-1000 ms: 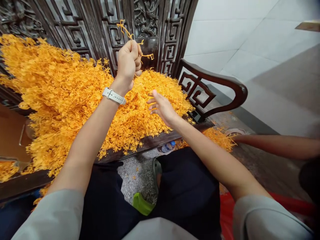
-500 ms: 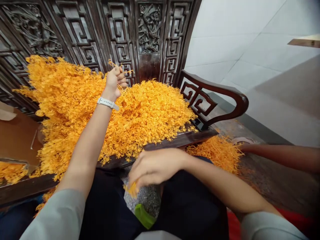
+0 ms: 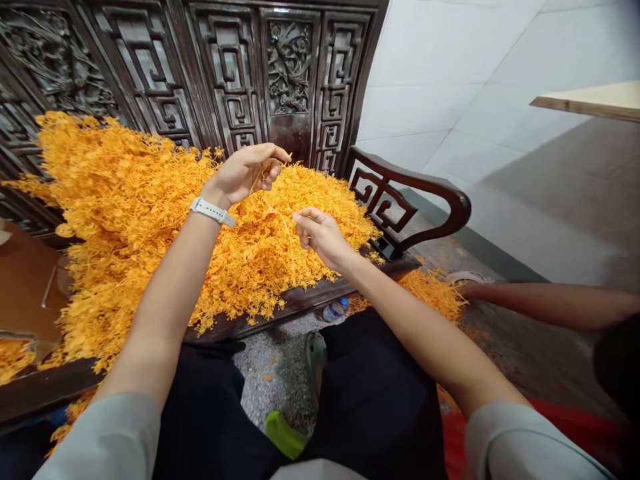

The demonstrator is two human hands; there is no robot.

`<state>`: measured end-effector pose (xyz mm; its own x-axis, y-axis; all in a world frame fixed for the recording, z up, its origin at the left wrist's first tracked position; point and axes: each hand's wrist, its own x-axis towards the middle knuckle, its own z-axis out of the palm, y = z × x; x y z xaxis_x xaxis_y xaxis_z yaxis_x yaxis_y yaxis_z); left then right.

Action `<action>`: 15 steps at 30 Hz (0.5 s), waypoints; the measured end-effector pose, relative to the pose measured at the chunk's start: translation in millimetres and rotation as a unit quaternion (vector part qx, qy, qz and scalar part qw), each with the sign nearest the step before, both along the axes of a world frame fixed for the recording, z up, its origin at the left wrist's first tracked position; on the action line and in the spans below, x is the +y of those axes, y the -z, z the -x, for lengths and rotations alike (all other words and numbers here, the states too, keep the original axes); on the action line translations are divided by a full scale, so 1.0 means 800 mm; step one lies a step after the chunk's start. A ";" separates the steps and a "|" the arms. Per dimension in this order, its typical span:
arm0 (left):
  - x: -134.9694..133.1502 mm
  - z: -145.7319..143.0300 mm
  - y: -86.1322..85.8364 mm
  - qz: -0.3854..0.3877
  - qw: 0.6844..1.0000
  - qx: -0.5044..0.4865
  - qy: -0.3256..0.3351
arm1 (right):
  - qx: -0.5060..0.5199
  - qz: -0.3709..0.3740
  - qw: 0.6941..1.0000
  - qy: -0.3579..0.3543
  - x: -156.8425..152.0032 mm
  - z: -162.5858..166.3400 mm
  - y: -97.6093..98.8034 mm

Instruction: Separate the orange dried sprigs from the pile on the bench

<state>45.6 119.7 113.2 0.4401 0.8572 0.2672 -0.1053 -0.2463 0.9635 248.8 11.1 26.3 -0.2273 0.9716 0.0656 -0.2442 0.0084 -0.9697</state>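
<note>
A big heap of orange, thin-stemmed plastic-looking sprigs (image 3: pixel 150 193) covers the seat of a dark carved wooden bench (image 3: pixel 300 297). Above the heap, my left hand (image 3: pixel 250 172), with a white watch band (image 3: pixel 213 211) at the wrist, has its fingers curled on a thin orange strand (image 3: pixel 261 175). My right hand (image 3: pixel 324 239) is just to the right and lower, over the heap, thumb and fingertips pinched together. Whatever is between those fingertips is too small to make out. A pale orange strand lies close to them.
The bench's curved armrest (image 3: pixel 425 190) rises on the right. At left stands a cardboard box (image 3: pixel 30 287). More orange strands (image 3: pixel 435 293) lie on the floor beside another person's leg (image 3: pixel 540 305). A bottle (image 3: pixel 335 309) and a green object (image 3: pixel 285 433) are low down.
My right hand has risen from between my knees, where it held an orange bit, to the heap near my left hand. My left hand has turned and shifted slightly right.
</note>
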 end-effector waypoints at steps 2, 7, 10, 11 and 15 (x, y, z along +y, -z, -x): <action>-0.005 -0.008 0.001 0.000 1.000 0.011 0.025 | 0.007 0.000 1.000 -0.022 -0.004 -0.001 -0.004; -0.018 -0.029 0.002 0.002 0.995 0.034 0.092 | -0.008 0.023 0.994 -0.103 -0.005 -0.001 -0.007; -0.024 -0.034 0.000 -0.003 0.992 0.038 0.116 | -0.038 0.003 0.994 -0.104 -0.005 -0.005 -0.004; -0.025 -0.034 0.000 -0.005 0.992 0.037 0.119 | -0.052 -0.005 0.994 -0.100 -0.006 -0.008 -0.003; -0.024 -0.026 0.000 -0.006 0.996 0.026 0.087 | -0.102 -0.038 0.990 -0.093 -0.012 -0.034 -0.005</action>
<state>66.7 100.9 113.4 0.5960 0.7633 0.2492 -0.0976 -0.2392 0.9660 276.3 1.2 30.6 -0.4171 0.9061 0.0714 -0.0468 0.0571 -0.9973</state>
